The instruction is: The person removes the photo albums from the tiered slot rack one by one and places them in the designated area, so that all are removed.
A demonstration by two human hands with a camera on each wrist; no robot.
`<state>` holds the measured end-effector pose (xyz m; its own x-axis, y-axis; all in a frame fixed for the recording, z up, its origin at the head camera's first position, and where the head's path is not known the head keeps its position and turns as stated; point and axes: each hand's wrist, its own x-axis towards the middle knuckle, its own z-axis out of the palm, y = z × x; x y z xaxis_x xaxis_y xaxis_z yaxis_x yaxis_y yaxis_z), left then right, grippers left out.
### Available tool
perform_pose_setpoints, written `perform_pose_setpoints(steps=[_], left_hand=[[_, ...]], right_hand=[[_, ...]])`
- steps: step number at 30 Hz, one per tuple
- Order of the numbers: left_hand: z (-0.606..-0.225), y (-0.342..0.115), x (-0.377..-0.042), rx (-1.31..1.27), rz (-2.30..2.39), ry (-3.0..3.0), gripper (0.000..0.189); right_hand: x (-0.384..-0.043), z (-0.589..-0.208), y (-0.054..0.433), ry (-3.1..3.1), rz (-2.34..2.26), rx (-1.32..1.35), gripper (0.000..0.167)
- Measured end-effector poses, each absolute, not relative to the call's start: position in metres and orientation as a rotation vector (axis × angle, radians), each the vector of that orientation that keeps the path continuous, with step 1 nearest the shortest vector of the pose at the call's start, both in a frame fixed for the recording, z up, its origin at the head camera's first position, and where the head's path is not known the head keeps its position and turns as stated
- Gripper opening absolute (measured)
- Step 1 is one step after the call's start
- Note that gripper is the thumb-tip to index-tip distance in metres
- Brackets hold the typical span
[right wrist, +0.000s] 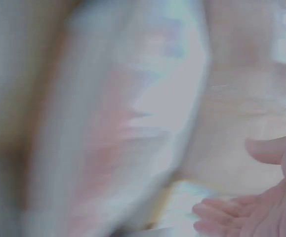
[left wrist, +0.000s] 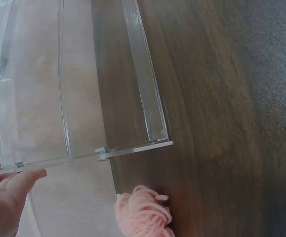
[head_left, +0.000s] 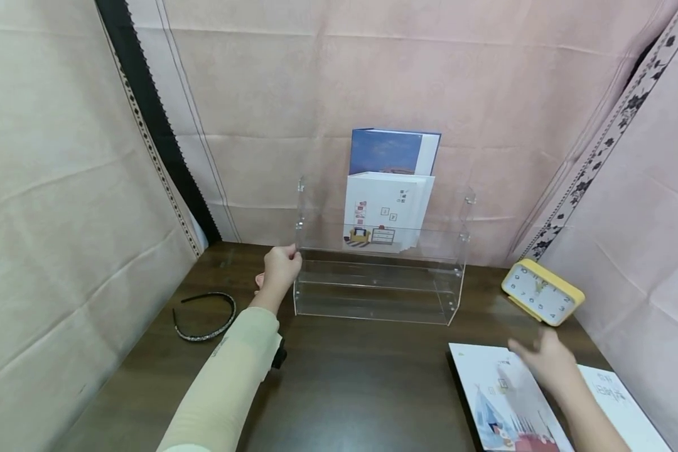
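A clear acrylic desk shelf (head_left: 373,285) stands near the back of the table. My left hand (head_left: 280,270) pinches the edge of its left side panel; in the left wrist view, thumb and fingers (left wrist: 26,182) lie on either side of that edge. Two books, a white one (head_left: 387,204) and a blue-and-white one (head_left: 392,150) behind it, stand upright in the shelf. Over the illustrated white book (head_left: 505,395) at the right front, my right hand (head_left: 545,361) has its fingers spread, holding nothing. The right wrist view is blurred, but the palm (right wrist: 266,212) looks bare.
Beyond my right hand, a yellow clock (head_left: 542,292) leans near the right cloth wall. Another white book (head_left: 621,402) lies partly behind my right forearm. At left is a dark headband (head_left: 206,336). Pink yarn (left wrist: 143,212) sits beside the shelf's left side.
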<state>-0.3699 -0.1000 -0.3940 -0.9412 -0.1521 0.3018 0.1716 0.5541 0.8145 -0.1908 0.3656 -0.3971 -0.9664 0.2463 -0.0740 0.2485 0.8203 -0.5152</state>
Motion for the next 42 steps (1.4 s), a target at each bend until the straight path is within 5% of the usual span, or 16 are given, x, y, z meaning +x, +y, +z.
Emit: perform_pose_setpoints(steps=[6, 11, 20, 32, 42], left_hand=[[-0.393, -0.102, -0.37, 0.004, -1.37, -2.443, 0.03], [-0.395, -0.1, -0.369, -0.003, -1.376, -2.456, 0.033], [-0.4, -0.096, -0.369, -0.036, -1.331, -2.439, 0.032], [-0.397, -0.1, -0.369, -0.046, -1.28, -2.409, 0.03], [-0.395, -0.1, -0.364, -0.042, -1.294, -2.435, 0.029]], right_hand=[[-0.241, -0.298, 0.318, 3.303, -1.429, 0.281, 0.08], [-0.293, -0.257, 0.28, 3.316, -1.839, 0.097, 0.066], [-0.36, -0.282, 0.242, 3.279, -1.698, -0.146, 0.068], [-0.378, -0.303, 0.215, 3.262, -1.667, 0.013, 0.08], [-0.381, -0.307, 0.204, 3.322, -1.61, 0.077, 0.065]])
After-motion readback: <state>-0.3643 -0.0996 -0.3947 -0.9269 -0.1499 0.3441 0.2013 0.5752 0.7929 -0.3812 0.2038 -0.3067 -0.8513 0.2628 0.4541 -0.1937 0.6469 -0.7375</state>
